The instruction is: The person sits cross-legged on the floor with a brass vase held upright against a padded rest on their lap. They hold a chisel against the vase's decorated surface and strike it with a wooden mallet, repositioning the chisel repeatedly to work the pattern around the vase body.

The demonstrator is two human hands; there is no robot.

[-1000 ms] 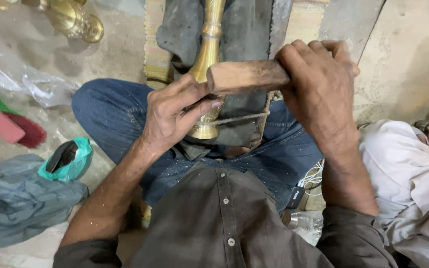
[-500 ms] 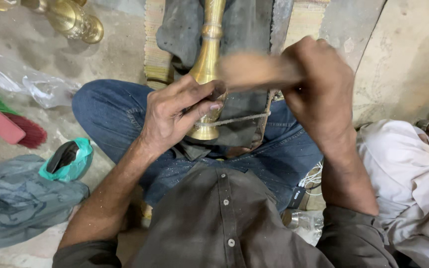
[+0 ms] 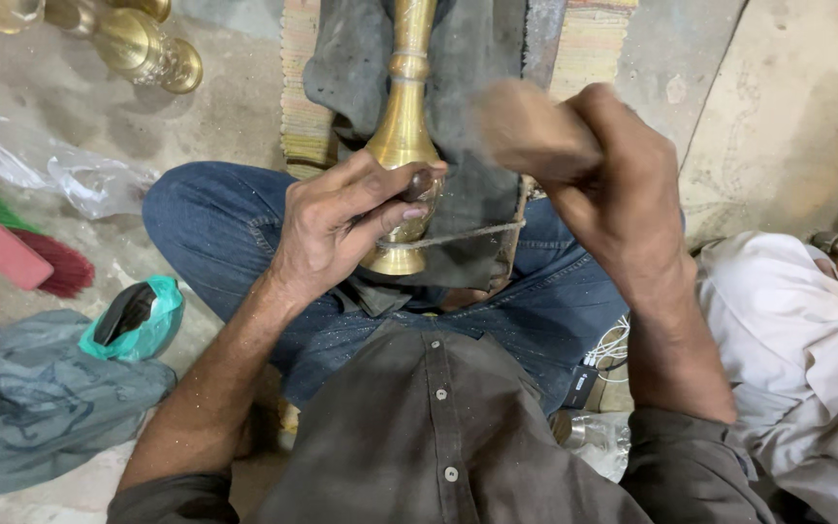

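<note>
My left hand (image 3: 341,228) pinches a small dark punch (image 3: 420,183) against the brass vase (image 3: 402,136) on my lap; right hand (image 3: 613,184) grip closed around blurred wooden mallet (image 3: 526,126)

Left of the seated person, three soft packages lie on the floor. A crumpled clear plastic bag (image 3: 89,180) rests near the upper left, beside the knee. Below it, a small teal plastic bag (image 3: 138,318) lies open around a dark object. Just beside and below that, a larger grey-green plastic bag (image 3: 41,403) lies slumped and wrinkled at the lower left. No labels, signs or screens can be made out.
</note>
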